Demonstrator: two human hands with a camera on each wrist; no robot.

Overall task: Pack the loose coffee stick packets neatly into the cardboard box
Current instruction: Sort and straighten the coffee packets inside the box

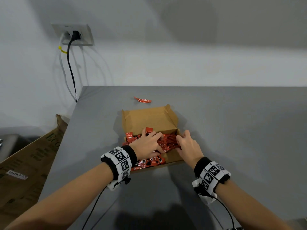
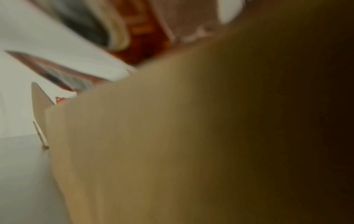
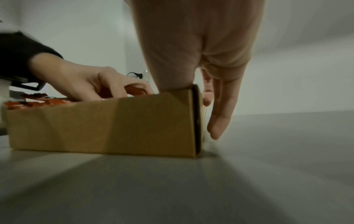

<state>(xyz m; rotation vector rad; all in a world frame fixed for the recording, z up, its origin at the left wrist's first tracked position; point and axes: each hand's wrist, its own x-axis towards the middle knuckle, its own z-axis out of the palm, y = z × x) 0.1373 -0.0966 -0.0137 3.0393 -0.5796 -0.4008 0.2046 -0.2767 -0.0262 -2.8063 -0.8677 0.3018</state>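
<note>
Open brown cardboard box (image 1: 150, 119) sits mid grey table (image 1: 232, 130), full of red coffee stick packets (image 1: 167, 143). Left hand (image 1: 147, 145) presses packets, fingers spread. Right hand (image 1: 188, 145) straddles box's right wall, fingers straight. One red packet (image 1: 142, 99) lies loose behind box.

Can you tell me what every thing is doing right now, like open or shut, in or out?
cardboard box: open, lid flap up.
packets in the box: piled messily, some poking over the rim.
stray packet: out, lying on the table behind the box.
left hand: spread, pressing the packets.
right hand: at the box's right wall.
black plug: plugged into the wall socket.
</note>
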